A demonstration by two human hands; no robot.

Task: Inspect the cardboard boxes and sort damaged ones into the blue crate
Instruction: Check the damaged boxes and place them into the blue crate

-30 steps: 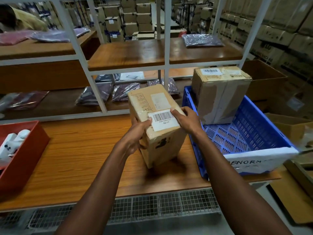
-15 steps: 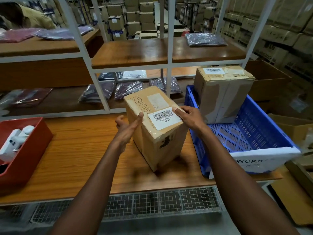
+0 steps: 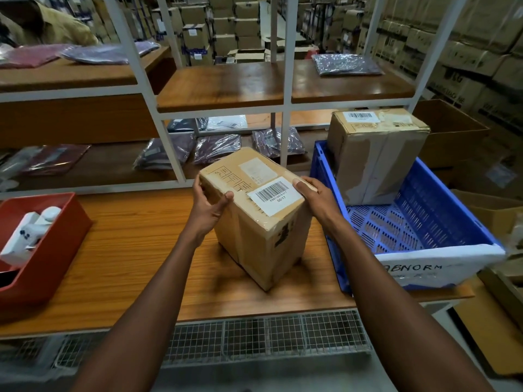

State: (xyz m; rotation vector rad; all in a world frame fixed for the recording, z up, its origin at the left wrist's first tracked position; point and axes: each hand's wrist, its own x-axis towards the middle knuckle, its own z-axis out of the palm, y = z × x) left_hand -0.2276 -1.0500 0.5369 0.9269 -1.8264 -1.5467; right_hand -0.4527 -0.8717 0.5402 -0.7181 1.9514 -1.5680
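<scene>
Wooden bench (image 3: 127, 264) carries cardboard box (image 3: 254, 222), blue crate (image 3: 424, 230), red bin (image 3: 56, 244)

Bare table (image 3: 135, 250) lies open between the red bin (image 3: 53, 244) on the left and the held box (image 3: 254, 216), while the blue crate (image 3: 441, 222) stands just right of it, its far end filled by a taped box (image 3: 376, 157), its near floor open, and white shelf posts (image 3: 169, 142) block the back.

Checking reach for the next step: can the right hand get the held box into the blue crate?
Probably yes: the right hand grips the box beside the blue crate, whose near floor is bare.
</scene>
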